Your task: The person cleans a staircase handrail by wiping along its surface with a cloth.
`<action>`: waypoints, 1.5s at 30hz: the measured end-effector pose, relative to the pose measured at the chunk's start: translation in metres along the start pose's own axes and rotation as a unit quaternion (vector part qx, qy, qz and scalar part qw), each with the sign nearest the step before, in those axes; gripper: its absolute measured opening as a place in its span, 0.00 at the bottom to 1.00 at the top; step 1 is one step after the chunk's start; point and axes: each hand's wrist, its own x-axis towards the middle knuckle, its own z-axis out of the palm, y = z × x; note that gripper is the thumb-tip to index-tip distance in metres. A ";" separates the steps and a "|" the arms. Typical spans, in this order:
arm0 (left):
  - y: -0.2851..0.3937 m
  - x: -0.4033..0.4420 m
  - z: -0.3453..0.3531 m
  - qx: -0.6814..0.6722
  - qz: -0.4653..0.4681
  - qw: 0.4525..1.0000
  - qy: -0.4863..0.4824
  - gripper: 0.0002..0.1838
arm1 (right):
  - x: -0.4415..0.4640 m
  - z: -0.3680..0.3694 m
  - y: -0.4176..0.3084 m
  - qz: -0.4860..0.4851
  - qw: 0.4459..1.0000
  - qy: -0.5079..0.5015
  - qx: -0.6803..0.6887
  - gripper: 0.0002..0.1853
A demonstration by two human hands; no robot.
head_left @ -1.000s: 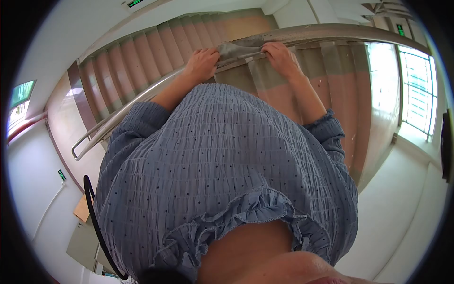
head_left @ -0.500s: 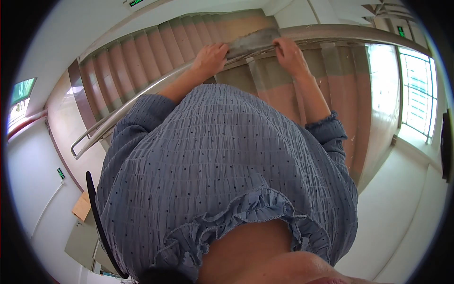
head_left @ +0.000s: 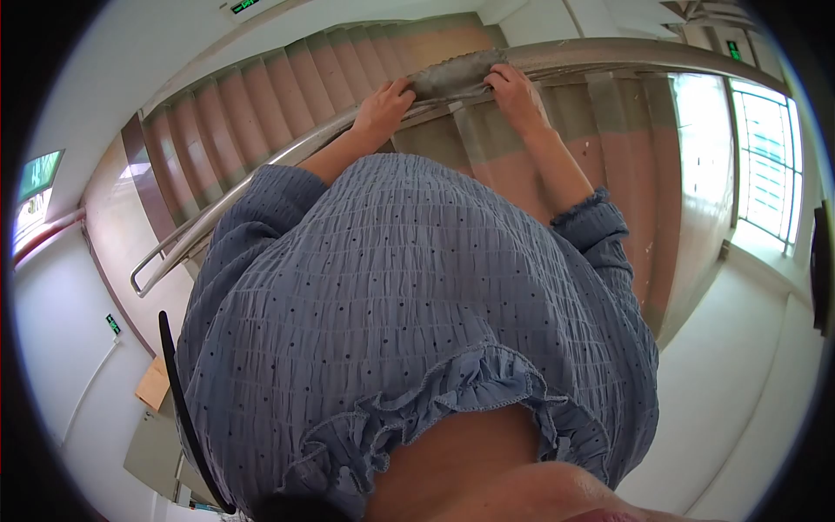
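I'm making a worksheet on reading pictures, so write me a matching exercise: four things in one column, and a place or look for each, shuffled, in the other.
Things:
1. grey cloth
2. left hand
3. ruffled garment
4. barred window

Place or look:
A. blue-grey with dark dots
B. bright, at the far right of the view
C. lying along the handrail
D. at the left end of the grey cloth

Right pairs: 1-C, 2-D, 3-A, 4-B
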 end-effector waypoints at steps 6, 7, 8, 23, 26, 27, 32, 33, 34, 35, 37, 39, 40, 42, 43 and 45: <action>-0.002 0.003 0.003 -0.026 -0.004 1.000 0.001 0.10 | 0.015 -0.003 -0.003 0.019 0.998 0.019 -0.059 0.10; -0.002 0.004 0.003 -0.026 -0.004 1.000 0.003 0.10 | 0.016 -0.001 -0.001 0.019 0.998 0.020 -0.060 0.10; -0.003 0.004 0.003 -0.022 -0.014 1.000 -0.008 0.10 | 0.015 0.000 0.000 0.017 0.997 0.011 -0.072 0.10; 0.020 0.048 -0.009 -0.029 -0.021 0.999 0.001 0.11 | 0.012 -0.031 0.023 0.068 0.989 0.088 -0.095 0.10; 0.014 0.034 -0.025 0.001 -0.051 0.998 -0.042 0.10 | 0.014 -0.020 0.008 0.066 0.993 0.071 -0.065 0.12; 0.009 0.025 -0.032 0.014 -0.076 0.995 -0.065 0.10 | 0.015 -0.014 -0.003 0.065 0.996 0.051 -0.038 0.12; -0.006 0.002 -0.026 0.003 -0.052 0.998 -0.036 0.12 | 0.015 -0.005 -0.009 0.034 0.999 0.026 -0.018 0.14; -0.003 0.005 -0.026 -0.003 -0.029 1.000 -0.009 0.13 | 0.014 -0.008 -0.002 0.028 0.999 0.026 -0.026 0.14; 0.005 0.013 -0.025 -0.003 -0.031 0.999 -0.008 0.13 | 0.012 -0.017 0.005 0.027 0.999 0.025 -0.025 0.14; 0.014 0.027 -0.023 -0.010 0.008 1.000 0.021 0.13 | 0.013 -0.029 0.015 0.041 0.997 0.062 -0.028 0.15; 0.026 0.047 -0.018 -0.016 0.045 0.997 0.053 0.14 | 0.015 -0.050 0.025 0.053 0.993 0.099 -0.030 0.16; 0.031 0.055 -0.013 -0.003 0.089 0.994 0.059 0.15 | 0.011 -0.060 0.025 0.074 0.989 0.126 -0.037 0.16; 0.028 0.051 -0.015 -0.002 0.087 0.994 0.060 0.15 | 0.009 -0.053 0.023 0.072 0.989 0.126 -0.035 0.16; 0.014 0.033 -0.023 0.040 0.100 0.993 0.049 0.17 | 0.005 -0.030 0.011 0.073 0.992 0.105 0.001 0.17; 0.006 0.019 -0.027 0.041 0.101 0.993 0.048 0.17 | 0.004 -0.022 -0.001 0.074 0.992 0.106 0.002 0.17; -0.010 -0.014 -0.033 0.073 0.057 0.996 0.012 0.19 | -0.004 -0.007 -0.028 0.022 0.996 0.073 0.052 0.15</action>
